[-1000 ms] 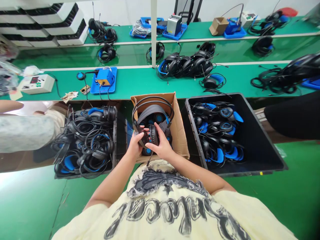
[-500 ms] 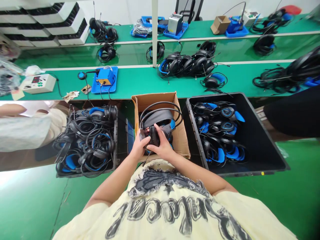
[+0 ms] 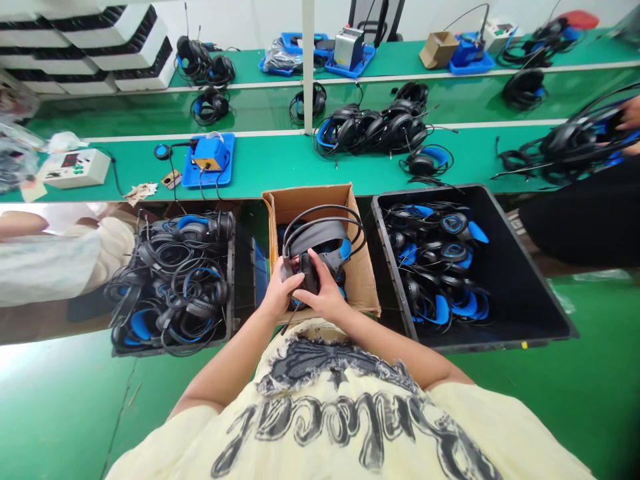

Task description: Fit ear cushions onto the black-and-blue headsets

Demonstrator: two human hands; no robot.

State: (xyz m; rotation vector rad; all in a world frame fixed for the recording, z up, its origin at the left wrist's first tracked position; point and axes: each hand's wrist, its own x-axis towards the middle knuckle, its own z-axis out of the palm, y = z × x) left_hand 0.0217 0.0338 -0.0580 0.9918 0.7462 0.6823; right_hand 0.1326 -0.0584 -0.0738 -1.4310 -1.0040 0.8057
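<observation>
A black over-ear headset [image 3: 320, 238] with a wire-framed headband and a blue accent is held over an open cardboard box [image 3: 364, 287]. My left hand [image 3: 281, 288] is closed round the left side of one ear cup. From the other side my right hand [image 3: 323, 287] grips the same ear cup, thumb and fingers pressed on its cushion [image 3: 309, 272]. Beneath the headset, parts of other black and blue headsets show inside the box; most of them are hidden.
On the left, a black crate [image 3: 233, 267] is heaped with headsets and cables. Another black crate [image 3: 530, 300] on the right holds headsets on its left side. Headsets and a blue tray [image 3: 227, 175] lie on the green bench [image 3: 280, 167]. Co-workers stand at both sides.
My hands and the headset have barely shifted. At the far right, a co-worker's hands have come into view among the headsets on the bench, which have moved.
</observation>
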